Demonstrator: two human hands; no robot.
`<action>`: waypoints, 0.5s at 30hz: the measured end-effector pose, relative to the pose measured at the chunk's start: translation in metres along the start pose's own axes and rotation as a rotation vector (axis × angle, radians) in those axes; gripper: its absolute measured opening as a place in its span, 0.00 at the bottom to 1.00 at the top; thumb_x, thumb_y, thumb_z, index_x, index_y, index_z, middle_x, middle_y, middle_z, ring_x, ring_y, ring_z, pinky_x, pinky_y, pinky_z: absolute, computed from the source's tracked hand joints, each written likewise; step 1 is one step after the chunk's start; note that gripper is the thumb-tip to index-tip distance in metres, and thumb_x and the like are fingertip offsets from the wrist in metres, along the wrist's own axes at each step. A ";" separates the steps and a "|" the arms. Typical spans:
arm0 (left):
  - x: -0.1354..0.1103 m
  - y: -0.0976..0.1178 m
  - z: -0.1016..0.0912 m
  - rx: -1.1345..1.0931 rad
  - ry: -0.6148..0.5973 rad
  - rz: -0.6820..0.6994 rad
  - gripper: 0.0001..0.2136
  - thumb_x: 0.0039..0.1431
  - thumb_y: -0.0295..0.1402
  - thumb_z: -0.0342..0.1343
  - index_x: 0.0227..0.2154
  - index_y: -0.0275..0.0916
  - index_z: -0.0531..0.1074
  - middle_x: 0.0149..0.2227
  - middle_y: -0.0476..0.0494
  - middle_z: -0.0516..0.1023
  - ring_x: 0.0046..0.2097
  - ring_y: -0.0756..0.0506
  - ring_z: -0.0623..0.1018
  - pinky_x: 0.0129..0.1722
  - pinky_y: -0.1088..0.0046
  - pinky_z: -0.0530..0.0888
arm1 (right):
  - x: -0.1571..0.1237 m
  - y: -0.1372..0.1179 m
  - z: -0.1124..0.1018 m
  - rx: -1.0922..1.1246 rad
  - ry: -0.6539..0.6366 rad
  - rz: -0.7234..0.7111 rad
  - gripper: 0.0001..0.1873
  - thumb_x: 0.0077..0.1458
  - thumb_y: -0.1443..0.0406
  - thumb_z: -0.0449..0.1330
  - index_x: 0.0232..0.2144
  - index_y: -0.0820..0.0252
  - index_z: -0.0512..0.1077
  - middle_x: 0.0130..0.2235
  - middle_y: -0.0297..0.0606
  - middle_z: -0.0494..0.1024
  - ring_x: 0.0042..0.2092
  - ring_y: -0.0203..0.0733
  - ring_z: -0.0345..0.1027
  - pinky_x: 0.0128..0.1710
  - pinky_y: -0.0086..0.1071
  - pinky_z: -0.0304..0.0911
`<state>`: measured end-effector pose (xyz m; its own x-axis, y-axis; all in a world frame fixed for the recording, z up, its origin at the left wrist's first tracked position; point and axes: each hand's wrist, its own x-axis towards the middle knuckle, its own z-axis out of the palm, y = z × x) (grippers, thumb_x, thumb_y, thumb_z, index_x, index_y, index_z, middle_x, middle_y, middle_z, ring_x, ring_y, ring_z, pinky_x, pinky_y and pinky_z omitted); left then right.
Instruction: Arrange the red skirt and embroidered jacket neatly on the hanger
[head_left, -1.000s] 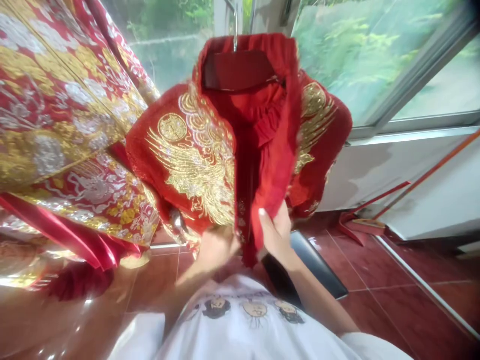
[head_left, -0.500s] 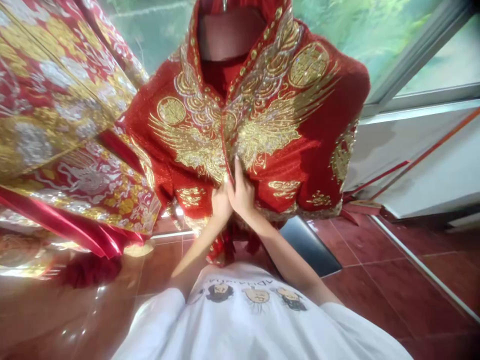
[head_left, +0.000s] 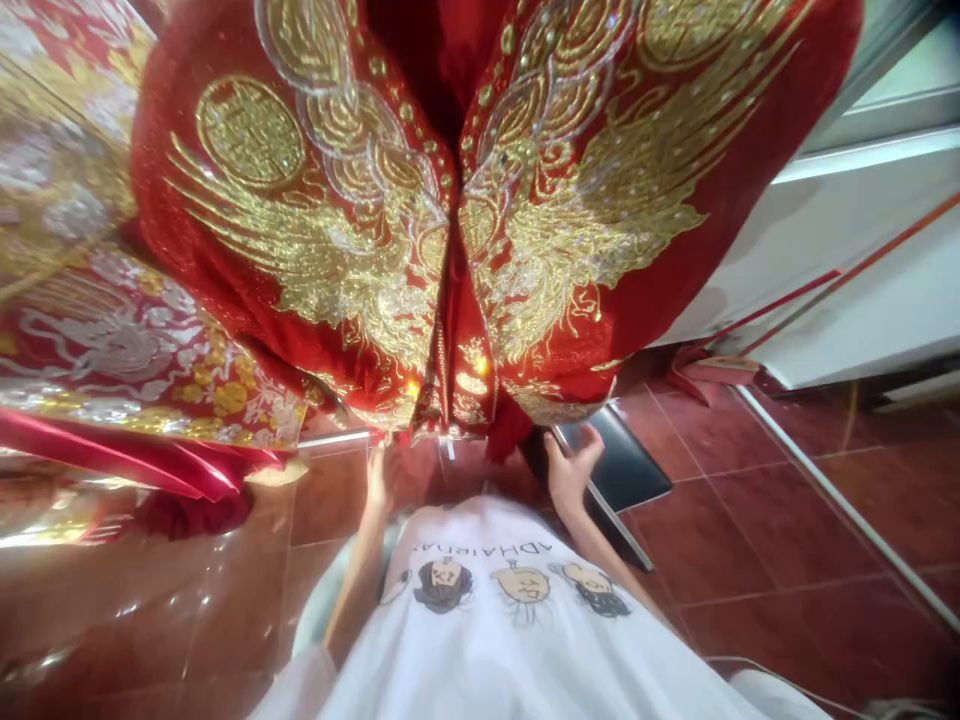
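Observation:
A red velvet jacket (head_left: 660,270) with gold and silver embroidery hangs right in front of me, its collar cut off by the top edge. Its front edges part slightly, showing red cloth between them. My left hand (head_left: 377,478) is at the bottom hem on the left, its fingertips closed at the edge and partly hidden by it. Just below the hem on the right is my right hand (head_left: 571,468), with thumb and fingers curved apart and no cloth visible between them.
At left hangs another embroidered garment (head_left: 112,340) with a shiny pink-red sash (head_left: 142,455). A dark flat panel (head_left: 626,460) stands low behind my right hand. A long-handled red dustpan (head_left: 709,372) rests by the white wall (head_left: 832,300). Red tiles (head_left: 757,520) cover the floor.
My hands have left the middle of the jacket's front and moved down and apart to its lower hem. The jacket appears larger and closer, and its front edges have parted.

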<state>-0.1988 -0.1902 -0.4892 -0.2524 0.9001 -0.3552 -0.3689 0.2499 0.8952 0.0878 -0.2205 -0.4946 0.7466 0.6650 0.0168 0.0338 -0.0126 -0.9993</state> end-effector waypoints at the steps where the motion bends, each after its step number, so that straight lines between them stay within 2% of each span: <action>1: 0.004 0.001 -0.001 -0.038 0.014 -0.028 0.18 0.46 0.48 0.65 0.32 0.40 0.71 0.36 0.43 0.76 0.39 0.42 0.76 0.40 0.66 0.70 | 0.007 0.000 -0.001 0.041 -0.016 0.062 0.37 0.44 0.55 0.65 0.54 0.60 0.58 0.55 0.48 0.65 0.55 0.44 0.62 0.54 0.41 0.63; 4: 0.013 0.008 0.009 -0.129 0.004 -0.088 0.20 0.43 0.45 0.68 0.35 0.40 0.71 0.42 0.42 0.77 0.45 0.42 0.76 0.46 0.64 0.70 | 0.028 -0.004 0.001 0.180 -0.125 0.237 0.34 0.37 0.55 0.67 0.47 0.61 0.64 0.46 0.43 0.73 0.47 0.43 0.70 0.46 0.37 0.69; 8: 0.015 0.011 0.032 -0.194 -0.033 -0.142 0.18 0.42 0.40 0.70 0.33 0.39 0.71 0.40 0.44 0.77 0.45 0.44 0.76 0.46 0.68 0.71 | 0.037 -0.013 0.003 0.307 -0.164 0.363 0.27 0.31 0.59 0.70 0.35 0.62 0.69 0.36 0.39 0.77 0.38 0.40 0.73 0.42 0.34 0.70; 11: 0.015 0.008 0.038 -0.225 -0.006 -0.192 0.15 0.46 0.39 0.69 0.32 0.39 0.71 0.37 0.45 0.77 0.41 0.46 0.77 0.42 0.72 0.71 | 0.027 -0.018 0.000 0.348 -0.171 0.400 0.26 0.30 0.61 0.71 0.34 0.63 0.70 0.34 0.39 0.77 0.35 0.41 0.73 0.40 0.36 0.71; 15: 0.014 0.005 0.031 -0.277 0.051 -0.285 0.15 0.51 0.42 0.66 0.33 0.37 0.71 0.32 0.46 0.76 0.34 0.48 0.77 0.38 0.72 0.73 | 0.014 -0.021 -0.006 0.353 -0.213 0.402 0.27 0.29 0.61 0.72 0.35 0.64 0.71 0.36 0.41 0.78 0.37 0.44 0.74 0.42 0.40 0.71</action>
<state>-0.1771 -0.1650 -0.4812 -0.1464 0.7880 -0.5980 -0.6562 0.3751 0.6548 0.1019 -0.2155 -0.4732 0.5037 0.7957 -0.3364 -0.4762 -0.0691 -0.8766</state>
